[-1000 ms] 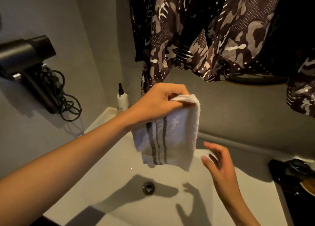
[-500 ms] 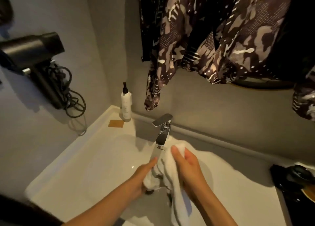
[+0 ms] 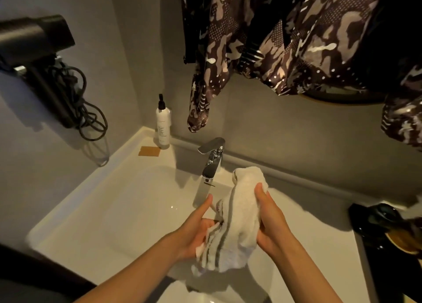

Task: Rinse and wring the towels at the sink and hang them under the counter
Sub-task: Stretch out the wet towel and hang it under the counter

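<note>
A white towel (image 3: pixel 239 216) with dark grey stripes is bunched up between both my hands over the white sink (image 3: pixel 127 211). My left hand (image 3: pixel 196 232) grips its lower striped end, thumb raised. My right hand (image 3: pixel 271 218) clasps the upper right side of the bundle. The chrome faucet (image 3: pixel 212 158) stands just behind the towel, and a stream of water falls from its spout beside my left thumb. The drain is hidden by my hands and the towel.
A white pump bottle (image 3: pixel 163 124) and a small tan pad (image 3: pixel 149 151) sit at the sink's back left corner. A black hair dryer (image 3: pixel 38 51) with coiled cord hangs on the left wall. Patterned clothing (image 3: pixel 285 40) hangs overhead. Dark objects (image 3: pixel 383 225) lie on the right counter.
One second ago my left hand held the towel up, hanging open, with my right hand empty. Both hands have since gathered it into a bundle low over the sink by the faucet.
</note>
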Demonstrator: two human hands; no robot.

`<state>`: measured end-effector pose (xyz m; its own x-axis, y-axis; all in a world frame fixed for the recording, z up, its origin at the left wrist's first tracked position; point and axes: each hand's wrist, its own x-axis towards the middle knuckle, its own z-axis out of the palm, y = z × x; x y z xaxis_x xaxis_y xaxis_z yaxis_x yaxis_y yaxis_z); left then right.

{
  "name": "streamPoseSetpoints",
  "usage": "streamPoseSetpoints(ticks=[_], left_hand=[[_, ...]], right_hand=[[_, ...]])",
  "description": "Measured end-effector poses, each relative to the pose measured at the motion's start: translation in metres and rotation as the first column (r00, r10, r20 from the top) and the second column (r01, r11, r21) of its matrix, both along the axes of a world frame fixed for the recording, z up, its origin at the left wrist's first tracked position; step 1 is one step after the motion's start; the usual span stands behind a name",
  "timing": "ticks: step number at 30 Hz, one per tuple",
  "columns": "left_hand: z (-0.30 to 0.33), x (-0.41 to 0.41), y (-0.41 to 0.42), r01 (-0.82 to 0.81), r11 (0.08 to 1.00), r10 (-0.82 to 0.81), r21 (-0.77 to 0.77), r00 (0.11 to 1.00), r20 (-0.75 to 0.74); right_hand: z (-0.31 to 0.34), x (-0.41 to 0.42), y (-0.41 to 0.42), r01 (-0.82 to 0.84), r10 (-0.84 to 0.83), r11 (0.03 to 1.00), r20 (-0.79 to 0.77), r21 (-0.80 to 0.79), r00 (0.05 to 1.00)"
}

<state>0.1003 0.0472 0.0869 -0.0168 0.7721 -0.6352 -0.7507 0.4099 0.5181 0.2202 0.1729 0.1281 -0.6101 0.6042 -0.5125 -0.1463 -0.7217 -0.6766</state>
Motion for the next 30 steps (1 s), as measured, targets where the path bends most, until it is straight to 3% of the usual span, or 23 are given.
streamPoseSetpoints(ticks=[4,6,8,10,12,15,17,20,22,30], left_hand=[[0.014,0.004,0.016,-0.134,0.978,0.112,0.160,0.983,0.142],[0.018,0.002,0.019,-0.114,0.979,0.090,0.172,0.986,0.140],[0.018,-0.003,0.016,-0.077,0.988,0.069,0.130,0.995,0.065],[0.015,-0.006,0.015,-0.033,0.995,0.038,0.098,0.998,-0.055],[0.016,-0.009,0.016,-0.025,0.997,0.036,0.079,0.991,-0.129],[0.021,-0.021,0.012,-0.089,0.982,0.124,0.168,0.969,-0.212],[0.022,-0.024,0.009,-0.113,0.969,0.170,0.219,0.950,-0.263],[0.017,-0.022,0.011,-0.143,0.989,0.147,0.048,0.852,-0.502],[0.010,-0.021,0.011,-0.187,0.980,0.117,-0.061,0.801,-0.587],[0.013,-0.017,-0.008,-0.230,0.968,0.126,-0.102,0.796,-0.592]], right_hand=[[0.010,0.004,0.000,-0.026,0.017,0.992,-0.072,-0.127,0.997],[0.018,0.011,0.007,-0.054,0.053,0.997,0.015,0.055,0.998],[0.016,0.019,0.012,-0.174,0.053,0.910,0.311,0.376,0.949],[0.008,0.023,0.013,-0.238,-0.031,0.845,0.488,0.479,0.872],[-0.002,0.026,0.013,-0.193,-0.017,0.898,0.470,0.395,0.883],[-0.003,0.029,0.013,-0.112,0.029,0.961,0.314,0.251,0.949],[-0.002,0.030,0.011,-0.083,0.021,0.964,0.237,0.255,0.971],[-0.017,0.021,0.009,-0.093,-0.029,0.952,0.391,0.291,0.920],[-0.035,0.017,0.007,-0.116,-0.028,0.960,0.495,0.257,0.868],[-0.046,0.026,-0.012,-0.055,-0.084,0.955,0.441,0.293,0.893]])
